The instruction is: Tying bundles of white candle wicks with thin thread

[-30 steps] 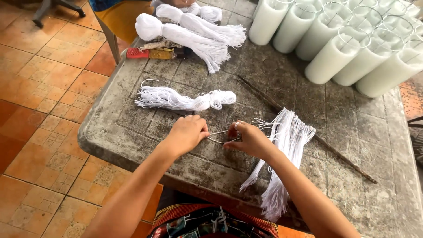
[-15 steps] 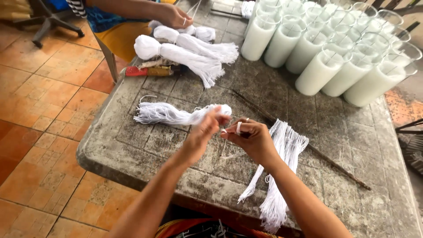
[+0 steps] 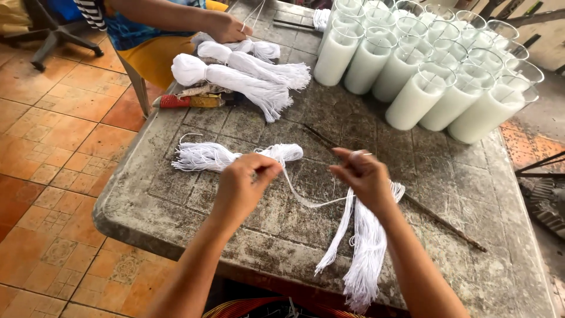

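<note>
String (image 3: 306, 200) is being held between the two hands above the grey table (image 3: 459, 194): a single white strand, pinched at one end by the closed fingertips of the left hand (image 3: 247, 182) and at the other by the thumb and forefinger of the right hand (image 3: 362, 174), sagging in a shallow curve between them. Just beyond the left hand, a tied white skein (image 3: 235, 156) is lying flat. Under and beside the right hand, a bundle of cut strings (image 3: 368, 247) is draped over the table's near edge, with a thin dark stick (image 3: 412, 203) running past it. Well beyond both hands, glass candles (image 3: 412, 76) are being kept in rows, and another person's hand (image 3: 226, 26) is working near larger skeins (image 3: 235, 73).
</note>
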